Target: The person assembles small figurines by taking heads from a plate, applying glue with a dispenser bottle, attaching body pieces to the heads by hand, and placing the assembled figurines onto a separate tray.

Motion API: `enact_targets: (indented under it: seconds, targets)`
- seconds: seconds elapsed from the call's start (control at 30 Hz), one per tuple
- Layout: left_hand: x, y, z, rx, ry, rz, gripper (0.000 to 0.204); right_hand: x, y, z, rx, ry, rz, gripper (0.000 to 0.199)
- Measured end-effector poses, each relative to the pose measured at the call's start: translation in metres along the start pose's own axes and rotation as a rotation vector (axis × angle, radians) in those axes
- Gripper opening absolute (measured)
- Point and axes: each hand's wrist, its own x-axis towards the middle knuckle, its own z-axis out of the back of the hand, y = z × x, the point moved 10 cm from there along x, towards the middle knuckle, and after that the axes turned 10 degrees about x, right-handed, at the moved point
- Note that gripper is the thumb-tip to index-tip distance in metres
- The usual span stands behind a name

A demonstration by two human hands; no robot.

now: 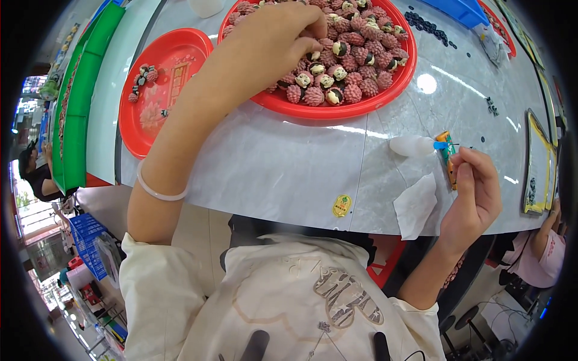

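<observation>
My left hand (280, 36) reaches over a large red tray (325, 112) heaped with small dusky-pink, ridged pieces, several with cream-and-black faces. Its thumb and forefinger are curved and apart just above the pile, and nothing shows between them. At the right, my right hand (472, 195) is raised with thumb and forefinger pinched together; what they hold, if anything, is too small to make out. Just beyond those fingertips lies a white squeeze bottle (412, 146) on its side, its blue nozzle and thin dark tip pointing toward them. An orange-and-green tube (448, 159) lies under the nozzle.
A smaller red tray (133, 135) at the left holds a few pieces. White tissue (415, 207) lies by the table's near edge. Small black discs (430, 27) are scattered at the far right, near a blue bin (457, 9). A yellow-edged tray (536, 165) stands at the right.
</observation>
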Motion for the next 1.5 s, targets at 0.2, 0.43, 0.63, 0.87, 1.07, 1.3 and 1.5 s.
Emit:
enact_targets:
  seconds: [0.2, 0.43, 0.63, 0.87, 1.07, 1.3, 1.5]
  targets:
    - [-0.040, 0.002, -0.006, -0.843, -0.024, 0.192, 0.017, -0.001, -0.016, -0.030, -0.100, 0.161, -0.123, 0.020]
    - [-0.084, -0.046, -0.058, -1.592, -0.072, 0.264, 0.029, -0.005, -0.017, -0.037, -0.024, 0.191, -0.076, 0.026]
    - [-0.093, -0.062, -0.092, -1.746, -0.026, 0.389, 0.035, -0.013, -0.019, -0.015, 0.299, 0.168, -0.265, 0.043]
    - [-0.093, -0.061, -0.103, -1.760, -0.010, 0.370, 0.039, -0.017, -0.009, 0.001, 0.147, 0.294, -0.229, 0.050]
    - [-0.093, -0.065, -0.104, -1.754, 0.000, 0.337, 0.038, -0.016, -0.008, -0.012, 0.223, 0.324, -0.213, 0.045]
    - [-0.093, -0.067, -0.106, -1.758, 0.020, 0.350, 0.039, -0.019, 0.006, -0.013, 0.084, 0.276, -0.033, 0.042]
    - [-0.093, -0.067, -0.105, -1.757, 0.036, 0.330, 0.038, -0.024, 0.039, -0.017, -0.050, 0.378, 0.207, 0.041]
